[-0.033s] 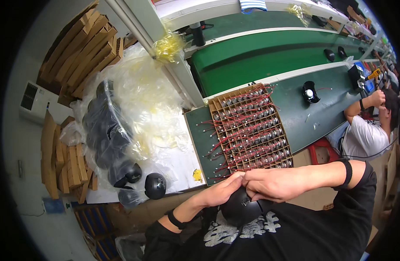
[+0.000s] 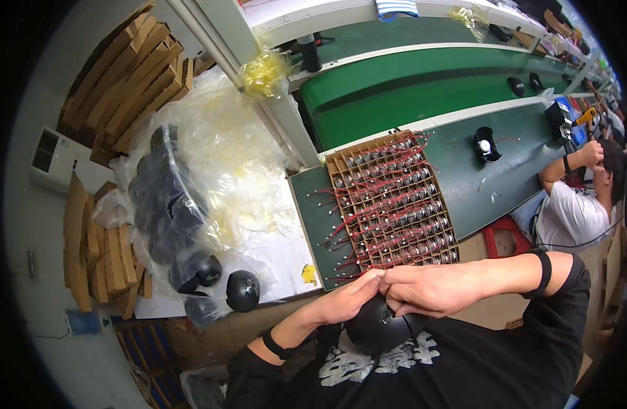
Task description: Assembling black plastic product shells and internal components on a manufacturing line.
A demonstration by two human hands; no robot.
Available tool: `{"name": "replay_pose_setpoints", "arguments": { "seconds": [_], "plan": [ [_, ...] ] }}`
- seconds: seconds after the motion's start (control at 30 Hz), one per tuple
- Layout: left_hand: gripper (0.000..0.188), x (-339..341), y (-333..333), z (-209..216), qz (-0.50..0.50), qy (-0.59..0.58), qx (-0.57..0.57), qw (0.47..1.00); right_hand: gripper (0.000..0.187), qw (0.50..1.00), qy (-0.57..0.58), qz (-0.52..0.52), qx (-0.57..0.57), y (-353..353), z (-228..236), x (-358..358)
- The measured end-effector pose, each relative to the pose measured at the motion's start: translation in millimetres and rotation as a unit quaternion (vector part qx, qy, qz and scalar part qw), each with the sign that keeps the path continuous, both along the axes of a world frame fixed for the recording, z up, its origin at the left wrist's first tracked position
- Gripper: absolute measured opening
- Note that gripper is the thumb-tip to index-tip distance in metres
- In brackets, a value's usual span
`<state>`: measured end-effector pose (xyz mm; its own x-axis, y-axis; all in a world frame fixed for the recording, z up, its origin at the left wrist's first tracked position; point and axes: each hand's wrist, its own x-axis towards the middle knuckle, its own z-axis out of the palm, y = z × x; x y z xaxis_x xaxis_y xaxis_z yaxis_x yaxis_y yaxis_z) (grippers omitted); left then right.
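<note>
Close against my torso I hold a rounded black plastic shell (image 2: 377,332) with both hands. My left hand (image 2: 349,298) is closed on its left upper edge. From the right, my right hand (image 2: 428,289) curls its fingers at the shell's top, beside a small opening. The two thumbs and forefingers meet at the upper rim; whatever they pinch there is hidden. Just beyond my hands lies a divided cardboard tray (image 2: 331,163) full of small round metal parts, likely speakers, with red wires (image 2: 388,208) trailing from them.
Left of the tray, a bag of black shells (image 2: 165,204) lies on crumpled clear plastic, with one loose shell (image 2: 243,291) near the edge. Cardboard stacks (image 2: 126,82) stand far left. A green conveyor belt (image 2: 422,88) runs behind; an opened shell (image 2: 487,144) lies on the bench. A co-worker (image 2: 574,211) sits at right.
</note>
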<state>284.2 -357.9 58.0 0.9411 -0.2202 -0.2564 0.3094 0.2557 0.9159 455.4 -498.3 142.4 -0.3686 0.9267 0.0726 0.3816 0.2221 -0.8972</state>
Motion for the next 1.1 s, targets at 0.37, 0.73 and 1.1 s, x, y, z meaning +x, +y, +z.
{"name": "replay_pose_setpoints", "arguments": {
  "seconds": [0.37,0.73,1.1],
  "plan": [
    [0.046,-1.8,5.5,8.1,-0.003,-0.003,0.016,1.000,0.017,0.994,0.028,-0.080,0.073,-10.2,1.5,1.8],
    [0.043,0.4,2.4,1.8,0.001,-0.003,0.037,0.999,0.015,0.997,-0.057,-0.043,0.018,-0.4,16.3,5.1],
    [0.041,10.4,3.1,-3.4,-0.033,-0.008,-0.012,0.999,0.018,0.983,-0.171,0.057,0.044,-4.4,2.8,2.4]
  ]
}}
